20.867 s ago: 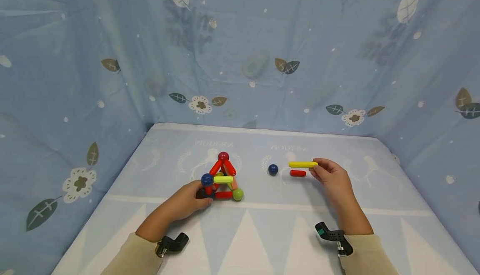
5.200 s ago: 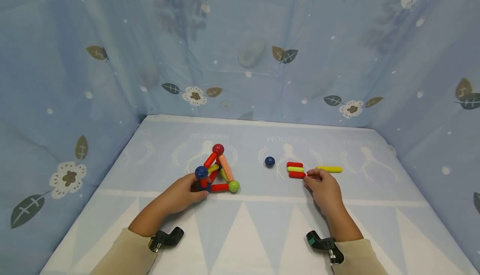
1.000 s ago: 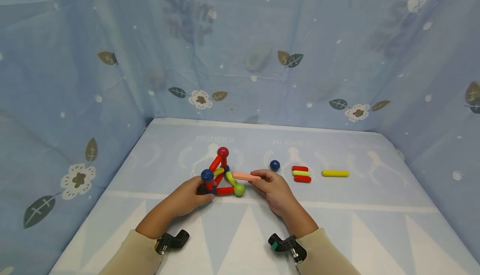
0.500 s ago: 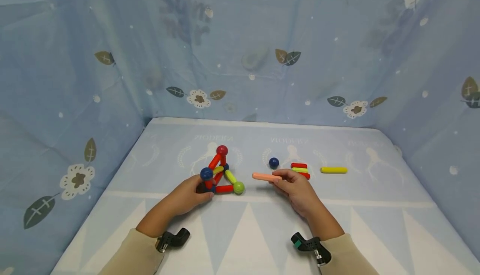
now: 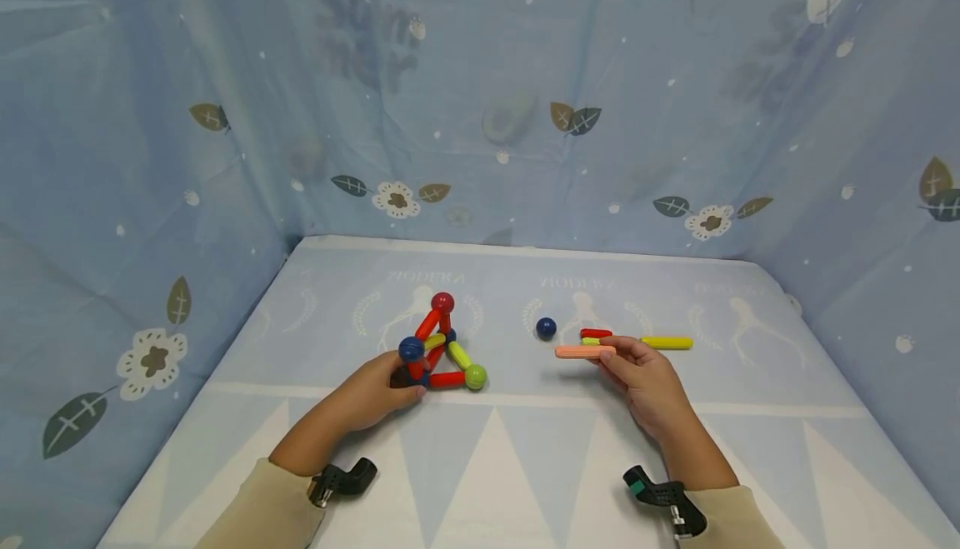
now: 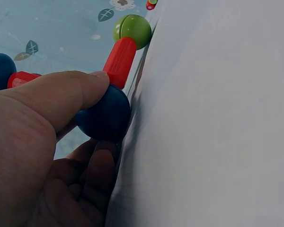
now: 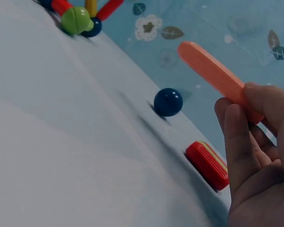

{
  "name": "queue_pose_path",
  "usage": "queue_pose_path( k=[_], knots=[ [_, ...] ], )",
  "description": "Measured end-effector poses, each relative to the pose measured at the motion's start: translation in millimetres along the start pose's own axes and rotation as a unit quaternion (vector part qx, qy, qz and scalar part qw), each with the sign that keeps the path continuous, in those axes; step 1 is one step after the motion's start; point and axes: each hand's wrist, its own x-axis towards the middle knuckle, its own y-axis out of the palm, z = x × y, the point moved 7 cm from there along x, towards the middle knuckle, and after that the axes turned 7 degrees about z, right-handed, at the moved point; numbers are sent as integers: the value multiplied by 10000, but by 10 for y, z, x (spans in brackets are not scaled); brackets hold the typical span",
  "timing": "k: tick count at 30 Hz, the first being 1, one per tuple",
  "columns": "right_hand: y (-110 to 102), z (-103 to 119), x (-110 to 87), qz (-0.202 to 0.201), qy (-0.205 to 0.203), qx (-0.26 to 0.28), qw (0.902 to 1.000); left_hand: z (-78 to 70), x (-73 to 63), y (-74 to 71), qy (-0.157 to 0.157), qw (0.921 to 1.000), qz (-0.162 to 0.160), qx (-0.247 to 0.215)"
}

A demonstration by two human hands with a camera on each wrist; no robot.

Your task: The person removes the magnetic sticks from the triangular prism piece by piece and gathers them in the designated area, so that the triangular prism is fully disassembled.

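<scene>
Here's the right grip [image 5: 651, 386], thumb and fingertips nearly together, pinching the orange stick [image 5: 576, 352] by its right end. The stick's long axis runs left to right, about level, free end pointing left, and it's up off the worktop [image 5: 487, 474]. Just on its far side lie a red stick [image 5: 596, 334] and a yellow-green stick [image 5: 590, 341], roughly parallel. Over to the left grip [image 5: 372, 395]: curled around a dark blue corner ball [image 6: 105, 116] of the ball-and-rod frame [image 5: 447, 379], which reaches right to a green ball [image 5: 476, 376] and far to a red ball [image 5: 442, 303]. Between the grips sits a loose blue ball [image 5: 546, 329]; beyond the right one, a yellow stick [image 5: 670, 342] lies left to right.
</scene>
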Motion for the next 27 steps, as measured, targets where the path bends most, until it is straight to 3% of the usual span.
queue_pose_path(
  k=[6,16,22,27],
  knots=[
    [-299,67,-40,-499,43,126,9987,-10,-2,-4,-19,10000,-27,2],
    [-746,118,-122,-1240,-309,775,9888,-23,-11,6,-59,9999,-68,61],
    [-1011,59,-168,-1890,160,634,9798,-12,-13,7,-75,9999,-83,103],
    [-1159,-10,-181,-2107,319,647,9749,1,-13,19,-71,9999,-70,80]
  ],
)
